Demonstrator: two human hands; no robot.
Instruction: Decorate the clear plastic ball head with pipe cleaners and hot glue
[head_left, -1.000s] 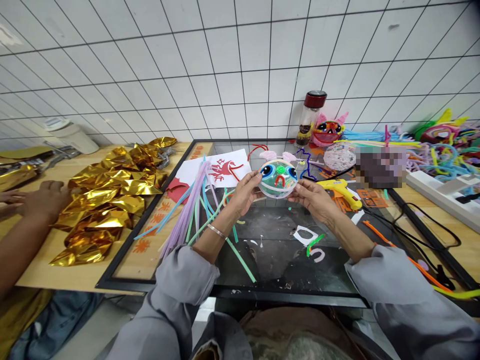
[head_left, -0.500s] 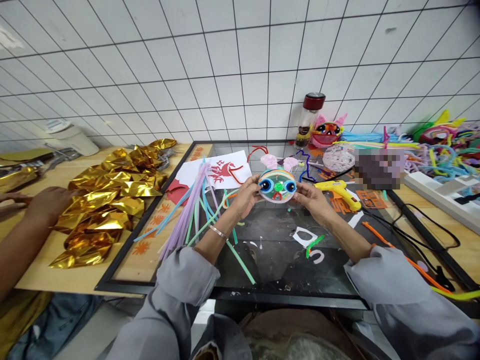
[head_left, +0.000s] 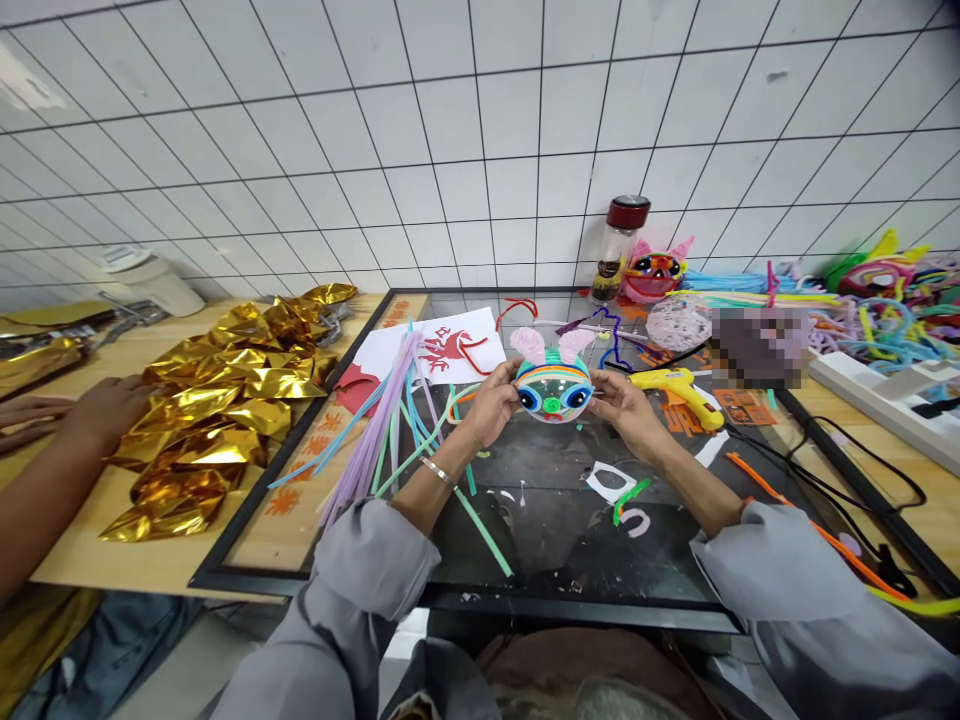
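Between my two hands is a round animal-head craft (head_left: 556, 380) with pink fuzzy ears, large blue-ringed eyes, a green nose and striped pipe-cleaner bands over its clear body. My left hand (head_left: 495, 402) grips its left side, and my right hand (head_left: 624, 400) grips its right side. The head is raised over the dark glass board (head_left: 540, 520) with its face turned toward me. Beyond my right hand lies a yellow hot glue gun (head_left: 679, 388). Close to my left wrist spreads a bundle of lilac, blue and green pipe cleaners (head_left: 382, 430).
Gold foil (head_left: 225, 400) covers the left side, where another person's hand (head_left: 112, 415) rests. A lidded glass bottle (head_left: 615, 250) stands by the tiled wall beside a pink animal head (head_left: 654, 272). A white power strip (head_left: 885, 390) and black cable lie right. Paper scraps (head_left: 611, 482) dot the board.
The animal head has tilted in my hands: its ears now stand taller and more of the striped top shows, while the face points lower. Both hands keep their hold.
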